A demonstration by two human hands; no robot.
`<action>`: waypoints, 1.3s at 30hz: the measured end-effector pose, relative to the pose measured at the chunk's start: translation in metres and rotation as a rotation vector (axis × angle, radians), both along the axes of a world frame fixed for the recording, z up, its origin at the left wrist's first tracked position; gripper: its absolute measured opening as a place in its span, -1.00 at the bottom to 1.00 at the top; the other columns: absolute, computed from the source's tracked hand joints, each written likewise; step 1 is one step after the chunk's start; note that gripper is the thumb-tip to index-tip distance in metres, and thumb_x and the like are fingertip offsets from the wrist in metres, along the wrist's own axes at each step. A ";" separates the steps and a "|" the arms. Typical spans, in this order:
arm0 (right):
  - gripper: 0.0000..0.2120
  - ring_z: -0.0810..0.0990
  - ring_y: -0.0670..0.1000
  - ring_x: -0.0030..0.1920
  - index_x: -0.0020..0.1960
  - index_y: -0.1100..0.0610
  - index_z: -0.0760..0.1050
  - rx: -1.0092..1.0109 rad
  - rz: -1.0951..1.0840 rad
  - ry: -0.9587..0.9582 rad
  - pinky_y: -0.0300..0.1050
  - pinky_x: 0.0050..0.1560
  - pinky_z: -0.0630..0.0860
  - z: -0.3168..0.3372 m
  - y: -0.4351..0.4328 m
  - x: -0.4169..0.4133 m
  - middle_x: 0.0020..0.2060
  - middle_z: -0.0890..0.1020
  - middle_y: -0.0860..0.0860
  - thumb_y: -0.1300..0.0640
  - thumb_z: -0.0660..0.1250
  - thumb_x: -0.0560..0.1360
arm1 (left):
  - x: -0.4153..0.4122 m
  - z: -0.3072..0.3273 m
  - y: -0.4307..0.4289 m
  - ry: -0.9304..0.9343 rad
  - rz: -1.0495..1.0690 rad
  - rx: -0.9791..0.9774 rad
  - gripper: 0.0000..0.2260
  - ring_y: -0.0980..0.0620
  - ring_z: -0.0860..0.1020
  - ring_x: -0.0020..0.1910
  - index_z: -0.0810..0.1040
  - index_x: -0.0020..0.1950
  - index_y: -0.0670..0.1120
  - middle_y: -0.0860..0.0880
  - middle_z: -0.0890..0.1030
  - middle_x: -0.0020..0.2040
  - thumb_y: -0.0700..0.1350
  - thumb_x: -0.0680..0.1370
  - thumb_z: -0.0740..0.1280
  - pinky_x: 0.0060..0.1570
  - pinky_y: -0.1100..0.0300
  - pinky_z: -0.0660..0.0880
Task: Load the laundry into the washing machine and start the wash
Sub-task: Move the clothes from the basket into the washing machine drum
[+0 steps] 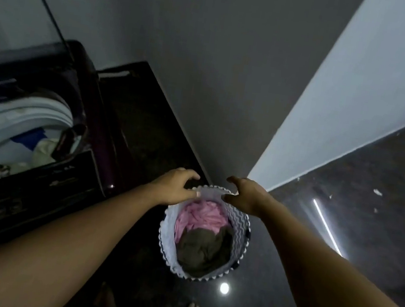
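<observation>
The laundry basket (240, 230) stands on the floor just beside the washing machine (32, 193), with pink cloth (200, 216) and olive cloth (204, 251) inside. The left hand (175, 187) and right hand (245, 195) hover at its far rim, each grip half open and holding nothing. The basket looks soft-walled and light, so it is best taken by the rim on both sides.

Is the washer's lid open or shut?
Open. The lid stands raised, and the drum shows, with clothes inside.
</observation>
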State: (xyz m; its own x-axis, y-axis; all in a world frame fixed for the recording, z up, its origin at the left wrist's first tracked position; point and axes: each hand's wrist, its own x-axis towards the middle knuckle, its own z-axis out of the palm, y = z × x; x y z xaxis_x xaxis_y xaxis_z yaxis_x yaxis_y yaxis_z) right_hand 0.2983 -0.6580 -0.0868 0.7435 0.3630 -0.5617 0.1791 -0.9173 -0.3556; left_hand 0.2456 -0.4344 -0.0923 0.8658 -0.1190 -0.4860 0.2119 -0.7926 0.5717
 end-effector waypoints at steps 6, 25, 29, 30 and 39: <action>-0.42 0.46 0.18 0.42 0.55 0.09 0.34 0.087 -0.068 0.082 -0.10 0.32 0.38 -0.111 -0.030 -0.024 0.45 0.48 0.15 0.01 0.39 0.58 | -0.010 -0.121 -0.024 0.086 0.102 -0.067 -0.57 -0.03 0.56 0.22 0.52 0.36 -0.06 -0.07 0.54 0.31 -0.02 0.53 0.46 0.18 0.17 0.48; -0.01 0.41 0.25 0.46 0.56 -0.10 0.22 0.053 -0.300 0.198 0.19 0.44 0.37 -0.442 0.008 -0.007 0.51 0.39 0.11 -0.50 0.23 0.23 | -0.013 -0.437 -0.033 0.354 0.450 -0.168 -0.49 -0.08 0.55 0.20 0.44 0.41 0.03 -0.02 0.54 0.27 0.11 0.49 0.41 0.15 0.00 0.56; -0.04 0.16 0.17 0.60 0.65 0.03 0.05 0.121 -0.212 0.125 0.08 0.56 0.19 -0.481 0.024 0.013 0.62 0.15 0.11 -0.19 0.48 0.44 | -0.009 -0.473 -0.031 0.496 0.459 -0.196 -0.66 -0.03 0.58 0.06 0.54 0.31 -0.04 -0.03 0.59 0.18 -0.10 0.54 0.39 -0.09 0.16 0.53; -0.01 0.15 0.16 0.61 0.66 0.03 -0.01 0.123 -0.198 0.171 0.05 0.57 0.18 -0.490 0.026 0.014 0.63 0.12 0.10 -0.16 0.49 0.45 | -0.011 -0.481 -0.032 0.532 0.463 -0.221 -0.72 -0.04 0.60 0.05 0.58 0.24 -0.07 -0.07 0.63 0.15 -0.15 0.53 0.38 -0.03 0.12 0.57; -0.41 0.50 0.15 0.40 0.46 -0.07 0.45 0.083 -0.318 0.227 0.12 0.39 0.44 -0.511 0.037 0.011 0.42 0.53 0.04 -0.19 0.37 0.47 | -0.009 -0.483 -0.037 0.470 0.603 -0.186 -0.43 -0.11 0.52 0.22 0.29 0.51 0.03 -0.10 0.51 0.33 -0.10 0.50 0.33 0.17 0.10 0.50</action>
State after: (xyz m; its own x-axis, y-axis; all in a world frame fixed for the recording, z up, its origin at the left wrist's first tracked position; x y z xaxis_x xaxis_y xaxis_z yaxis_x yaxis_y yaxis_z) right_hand 0.3094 -0.6214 -0.5976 0.6867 0.1859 -0.7028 -0.2008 -0.8806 -0.4292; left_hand 0.2364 -0.4716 -0.5754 0.5153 0.1906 -0.8356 0.8275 -0.3643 0.4272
